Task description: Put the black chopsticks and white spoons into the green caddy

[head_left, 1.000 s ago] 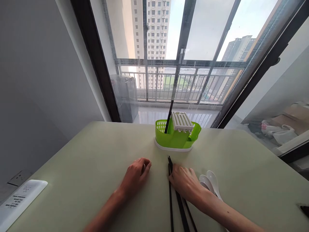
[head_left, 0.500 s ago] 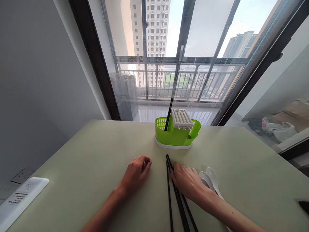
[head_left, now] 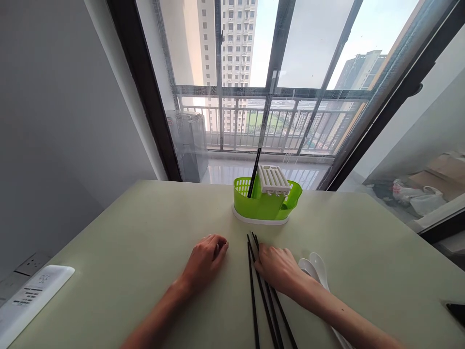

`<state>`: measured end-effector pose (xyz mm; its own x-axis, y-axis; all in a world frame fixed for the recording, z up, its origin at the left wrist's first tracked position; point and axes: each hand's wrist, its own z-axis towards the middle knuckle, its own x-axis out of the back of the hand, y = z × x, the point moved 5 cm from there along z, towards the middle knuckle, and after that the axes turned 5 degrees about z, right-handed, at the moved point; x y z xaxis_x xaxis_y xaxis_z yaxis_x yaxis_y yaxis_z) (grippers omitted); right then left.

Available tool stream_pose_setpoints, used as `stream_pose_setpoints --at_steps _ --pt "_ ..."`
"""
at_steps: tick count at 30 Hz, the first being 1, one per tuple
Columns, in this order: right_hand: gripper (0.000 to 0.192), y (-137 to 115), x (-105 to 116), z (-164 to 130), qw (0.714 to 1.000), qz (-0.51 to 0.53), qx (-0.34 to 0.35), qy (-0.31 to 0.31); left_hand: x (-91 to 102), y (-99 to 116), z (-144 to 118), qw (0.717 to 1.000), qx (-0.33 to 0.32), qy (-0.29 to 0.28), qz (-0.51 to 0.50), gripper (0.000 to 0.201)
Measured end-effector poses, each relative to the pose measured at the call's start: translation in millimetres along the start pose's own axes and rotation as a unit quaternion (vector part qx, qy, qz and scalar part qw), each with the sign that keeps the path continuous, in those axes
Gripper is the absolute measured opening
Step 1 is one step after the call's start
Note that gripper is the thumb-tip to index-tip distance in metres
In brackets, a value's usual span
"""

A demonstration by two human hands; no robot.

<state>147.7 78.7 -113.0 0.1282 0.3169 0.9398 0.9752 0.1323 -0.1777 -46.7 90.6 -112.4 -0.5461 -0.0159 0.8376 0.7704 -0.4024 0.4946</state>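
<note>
In the head view, thin black plastic chopsticks (head_left: 262,295) lie loose on the pale green table (head_left: 127,242), in front of the lime-green plastic cutlery holder (head_left: 267,203). The right hand (head_left: 278,266) rests on them, fingers bent, gripping none clearly. The left hand (head_left: 205,257) lies loosely curled and empty, left of the chopsticks. White plastic spoons (head_left: 315,269) lie right of them.

Left hand (head_left: 204,261) rests loosely curled, palm down; right hand (head_left: 278,267) lies flat, fingers (head_left: 262,253) bent forward.
</note>
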Motion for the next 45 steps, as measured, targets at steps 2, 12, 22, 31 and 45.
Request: stream_pose_setpoints --at_steps 2,12,22,31,45 --pt "0.017 2 3 1 1.0 0.003 0.014 -0.001 0.5 1 0 1.0 -0.007 0.004 0.0 0.029" --pt "0.019 -27 108 -36 0.944 0.167 0.217 0.181 2.4 29 -11 0.962 0.004 -0.056 -0.267 0.033" --pt "0.014 -46 78 -40 0.877 0.239 0.333 0.249 -4.2 28 -20 0.975 -0.018 0.01 -0.223 0.02" --pt "0.023 -42 95 -48 0.875 0.296 0.286 0.253 -10.1 22 -14 0.979 -0.005 -0.047 -0.199 0.033" --pt "0.021 10 244 -12 0.757 0.367 0.224 0.492 -15.4 13 -15 0.952 0.068 -0.038 -0.297 0.037"
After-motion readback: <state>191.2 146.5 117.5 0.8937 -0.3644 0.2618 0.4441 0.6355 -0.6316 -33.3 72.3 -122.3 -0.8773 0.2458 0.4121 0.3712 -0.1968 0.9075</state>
